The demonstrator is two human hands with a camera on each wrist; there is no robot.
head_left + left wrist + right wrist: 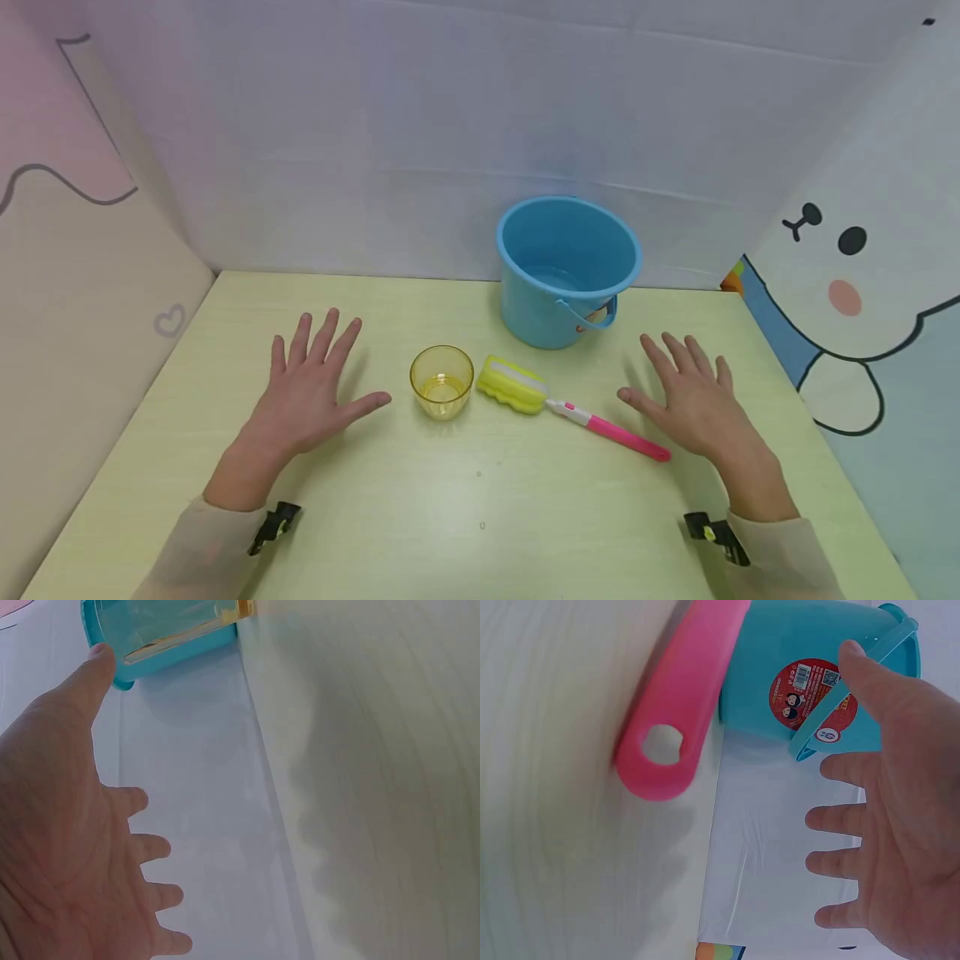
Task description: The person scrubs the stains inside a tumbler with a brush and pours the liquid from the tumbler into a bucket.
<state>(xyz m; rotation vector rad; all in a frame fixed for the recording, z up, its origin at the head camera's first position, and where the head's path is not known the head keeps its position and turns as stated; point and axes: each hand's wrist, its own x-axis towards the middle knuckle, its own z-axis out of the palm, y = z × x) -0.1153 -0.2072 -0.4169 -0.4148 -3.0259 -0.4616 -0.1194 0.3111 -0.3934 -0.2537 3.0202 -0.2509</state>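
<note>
Both hands hover over the table with fingers spread, holding nothing. The left hand [307, 400] is left of a small clear yellow cup [442, 398], its thumb pointing toward the cup. Just right of the cup lies a sponge brush [513, 385] with a yellow-green and white head and a pink handle [626, 437]. The right hand [693, 404] is beyond the handle's end, on its right. In the right wrist view, the pink handle [682, 697] with its hanging hole shows close up, beside the right hand [915, 817].
A blue bucket [540, 312] stands upright at the back of the table, its handle hanging down at the front. Red round stickers [802, 690] mark its side. A white cloth wall [337, 150] rises behind, and printed panels [885, 358] flank both sides of the pale wooden table [420, 533].
</note>
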